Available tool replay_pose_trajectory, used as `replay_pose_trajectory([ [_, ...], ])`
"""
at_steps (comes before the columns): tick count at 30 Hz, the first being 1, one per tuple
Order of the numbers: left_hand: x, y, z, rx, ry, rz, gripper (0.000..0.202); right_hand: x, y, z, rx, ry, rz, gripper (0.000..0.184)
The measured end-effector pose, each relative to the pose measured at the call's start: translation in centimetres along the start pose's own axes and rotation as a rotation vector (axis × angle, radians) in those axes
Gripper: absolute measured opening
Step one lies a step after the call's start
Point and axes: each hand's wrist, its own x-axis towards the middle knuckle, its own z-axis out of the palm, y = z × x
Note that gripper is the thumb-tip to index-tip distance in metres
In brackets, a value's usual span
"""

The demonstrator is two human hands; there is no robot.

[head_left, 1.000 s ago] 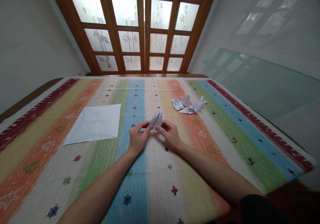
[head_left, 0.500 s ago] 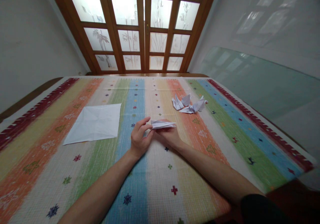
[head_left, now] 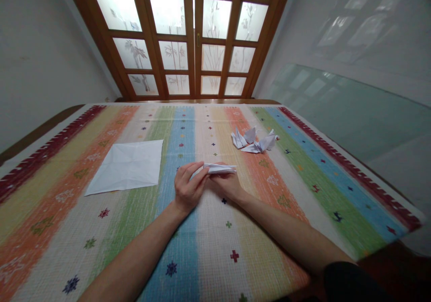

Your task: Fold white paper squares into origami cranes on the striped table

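Observation:
A narrow piece of folded white paper [head_left: 220, 168] is held just above the striped tablecloth, between my two hands. My left hand [head_left: 190, 183] pinches its left end, thumb in front and fingers behind. My right hand [head_left: 227, 185] grips it from below and behind; most of its fingers are hidden by the paper. The paper lies nearly level, its pointed tips toward the right. Beyond my right hand, two folded paper cranes [head_left: 259, 144] rest close together on the cloth.
To the left, a flat white paper sheet [head_left: 129, 166] with faint creases lies on the tablecloth [head_left: 215, 239]. Wooden doors [head_left: 194, 50] with frosted panes stand past the table's far edge. A glass panel [head_left: 353, 113] is at the right wall.
The fingers of my left hand have closed farther over the paper's left end, thumb shifted right along it. My right hand has barely moved; the cranes and sheet stay put.

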Motion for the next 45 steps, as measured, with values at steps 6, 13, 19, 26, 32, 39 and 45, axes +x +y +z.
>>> replay_pose_trajectory([
  [6,0.0,-0.2,-0.2,0.092,-0.018,0.082,0.033,-0.2,-0.2,0.1,-0.068,-0.026,0.007,0.007],
  [13,-0.2,-0.3,0.0,0.104,-0.114,0.038,0.027,-0.2,-0.3,0.2,-0.094,-0.022,0.003,0.005],
  [19,0.0,-0.2,0.3,-0.164,-0.129,-0.124,0.019,-0.2,0.2,0.1,-0.036,-0.026,0.001,0.008],
  [26,0.4,0.2,0.4,-0.349,-0.167,-0.272,0.011,0.2,0.4,-0.5,-0.044,-0.039,0.009,0.008],
  [32,0.4,0.2,0.5,-0.351,-0.112,-0.300,0.002,0.3,0.5,-0.7,-0.076,-0.080,0.033,0.009],
  [39,0.2,-0.4,1.5,-0.507,-0.026,-0.768,0.011,0.3,0.1,-0.5,-0.022,-0.129,0.098,0.020],
  [45,0.5,0.1,1.3,-0.515,-0.117,-0.823,0.010,0.3,-0.6,-0.6,-0.248,-0.041,0.089,0.025],
])
